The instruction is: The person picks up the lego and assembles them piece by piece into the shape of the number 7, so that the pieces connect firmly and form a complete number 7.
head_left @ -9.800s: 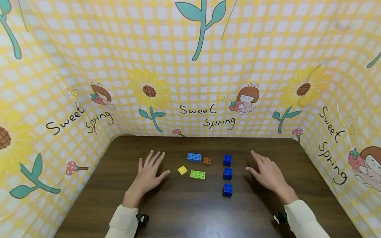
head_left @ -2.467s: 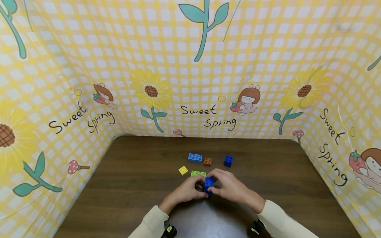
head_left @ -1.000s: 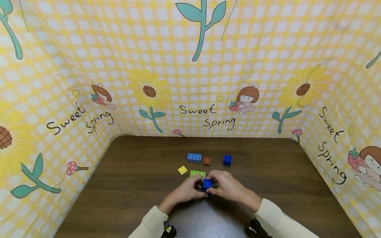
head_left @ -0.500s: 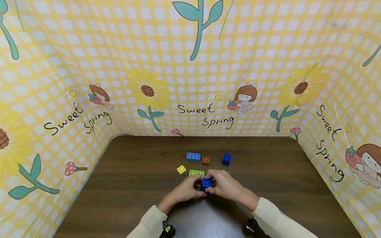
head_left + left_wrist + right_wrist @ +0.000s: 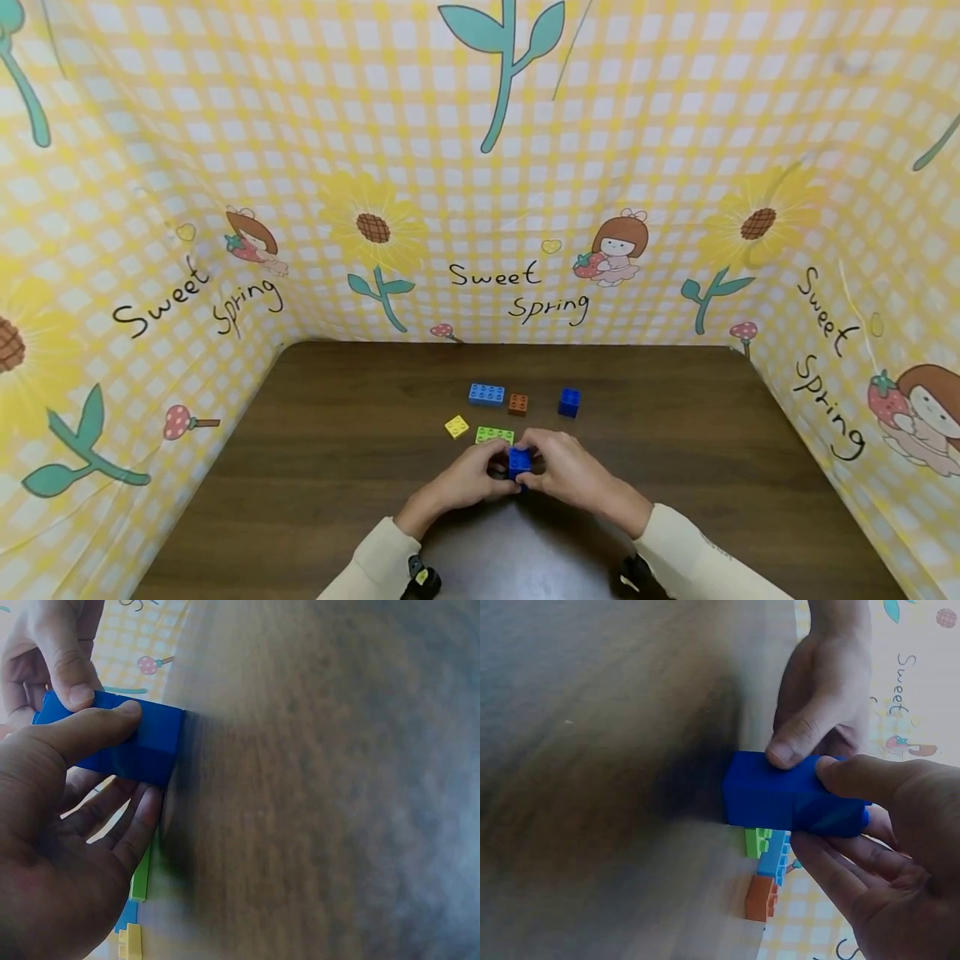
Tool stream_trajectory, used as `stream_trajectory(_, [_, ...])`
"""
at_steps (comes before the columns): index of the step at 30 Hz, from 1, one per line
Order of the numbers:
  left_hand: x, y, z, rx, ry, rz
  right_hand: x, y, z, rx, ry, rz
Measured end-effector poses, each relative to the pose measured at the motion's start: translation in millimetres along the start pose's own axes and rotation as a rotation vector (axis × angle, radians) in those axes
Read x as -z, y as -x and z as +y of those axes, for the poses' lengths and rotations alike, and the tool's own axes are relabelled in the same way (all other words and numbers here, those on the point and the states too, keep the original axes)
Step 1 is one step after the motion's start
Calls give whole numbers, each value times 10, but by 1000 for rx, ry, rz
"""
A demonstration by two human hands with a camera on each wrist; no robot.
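Observation:
Two dark blue toy bricks [image 5: 519, 463] stand stacked between the hands at the near side of the group. In the left wrist view, my left hand [image 5: 67, 832] pinches the lower brick [image 5: 154, 746], thumb on one side and fingers on the other. My right hand [image 5: 900, 862] grips the upper brick [image 5: 829, 814] above it, thumb near the seam. The stack is upright, its bottom end right at the tabletop. In the head view, the left hand [image 5: 468, 479] and right hand [image 5: 566, 468] cover most of the lower brick.
Just behind the hands lies a lime green brick [image 5: 495, 436], with a small yellow brick [image 5: 456, 427] to its left. Farther back are a light blue brick [image 5: 487, 394], an orange-brown brick [image 5: 517, 405] and a third dark blue brick [image 5: 569, 402]. Patterned cloth [image 5: 480, 208] surrounds the brown table [image 5: 337, 433].
At first both hands lay apart and three dark blue bricks stood in a column. Two were then brought together between the hands; since then the upper one sits slightly lower.

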State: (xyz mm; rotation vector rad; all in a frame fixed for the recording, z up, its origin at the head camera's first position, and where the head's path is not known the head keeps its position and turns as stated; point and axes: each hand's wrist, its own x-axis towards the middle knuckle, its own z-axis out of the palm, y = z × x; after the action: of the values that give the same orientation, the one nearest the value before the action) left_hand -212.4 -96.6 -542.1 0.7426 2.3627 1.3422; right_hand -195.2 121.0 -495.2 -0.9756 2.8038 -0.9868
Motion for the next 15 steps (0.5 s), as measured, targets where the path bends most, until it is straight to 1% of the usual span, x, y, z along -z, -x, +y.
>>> stream_trajectory(3, [-2, -20, -7, -2, 0, 7, -30, 56, 11, 16, 13, 26])
stream_trajectory(6, [-17, -34, -12, -6, -7, 11, -65, 117, 35, 19, -9, 54])
stream_trajectory(11, [-19, -35, -14, -4, -17, 19, -105, 156, 71, -34, -80, 94])
stream_trajectory(13, [-22, -19, -11, 17, 14, 21, -118, 159, 81, -55, -88, 95])
stream_trajectory(15, [-23, 4, -3, 36, 97, 23, -129, 158, 87, -55, -86, 97])
